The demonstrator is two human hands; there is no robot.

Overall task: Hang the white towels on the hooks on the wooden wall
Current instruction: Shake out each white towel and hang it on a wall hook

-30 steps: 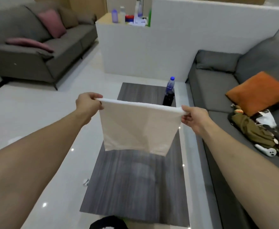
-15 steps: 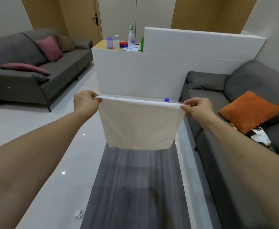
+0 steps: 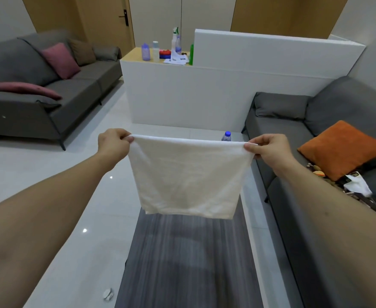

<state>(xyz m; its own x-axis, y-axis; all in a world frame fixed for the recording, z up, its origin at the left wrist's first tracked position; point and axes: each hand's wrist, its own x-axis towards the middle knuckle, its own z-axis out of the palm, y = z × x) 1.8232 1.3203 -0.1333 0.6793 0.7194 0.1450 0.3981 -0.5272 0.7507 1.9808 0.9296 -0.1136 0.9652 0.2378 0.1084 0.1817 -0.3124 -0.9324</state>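
Observation:
A white towel [image 3: 188, 176] hangs spread out in front of me above a dark wooden coffee table [image 3: 182, 258]. My left hand [image 3: 113, 144] pinches its upper left corner. My right hand [image 3: 269, 150] pinches the upper right corner. The top edge is stretched taut between the two hands and the cloth hangs straight down. Wooden wall panels [image 3: 278, 14] show at the far back of the room; no hooks are visible on them.
A white partition counter [image 3: 205, 94] with spray bottles stands ahead. A grey sofa [image 3: 38, 94] with pink cushions is on the left. Another grey sofa [image 3: 298, 134] with an orange cushion [image 3: 340, 150] is on the right. A water bottle [image 3: 226, 136] peeks over the towel.
My view has lifted from the table toward the back of the room. Both hands keep the towel stretched, now held higher against the partition; the bottle is mostly hidden behind it.

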